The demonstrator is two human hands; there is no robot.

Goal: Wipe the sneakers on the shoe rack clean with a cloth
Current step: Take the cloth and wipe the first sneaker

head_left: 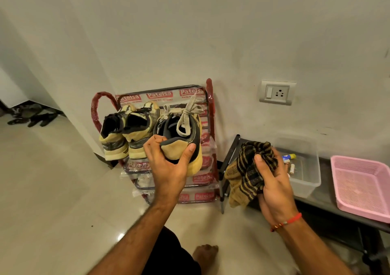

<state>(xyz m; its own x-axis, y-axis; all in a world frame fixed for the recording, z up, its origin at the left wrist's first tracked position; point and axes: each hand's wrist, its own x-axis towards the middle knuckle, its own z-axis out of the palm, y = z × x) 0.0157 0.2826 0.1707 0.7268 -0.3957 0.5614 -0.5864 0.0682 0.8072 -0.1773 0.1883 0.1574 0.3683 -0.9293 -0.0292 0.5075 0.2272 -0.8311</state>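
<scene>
Left hand [168, 160] grips heel of tan sneaker [181, 135] at frame centre, over red shoe rack [209, 114]. Right hand [272, 182] clutches bunched striped cloth [247, 169], lower right. Other sneaker pair [126, 131] sits on rack's top shelf.

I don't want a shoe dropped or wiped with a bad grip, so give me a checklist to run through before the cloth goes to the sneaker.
1. Left hand grips the held sneaker by its tan heel, thumb on one side and fingers on the other: ok.
2. Right hand holds the striped cloth bunched, ready to wipe: ok.
3. Cloth touching the sneaker: not ok, they are apart.
4. Loose laces out of the wiping path: not ok, they hang over the shoe's opening.
5. Other two sneakers seated on the shoe rack: ok.
6. Cloth clean or damp: cannot tell.
</scene>
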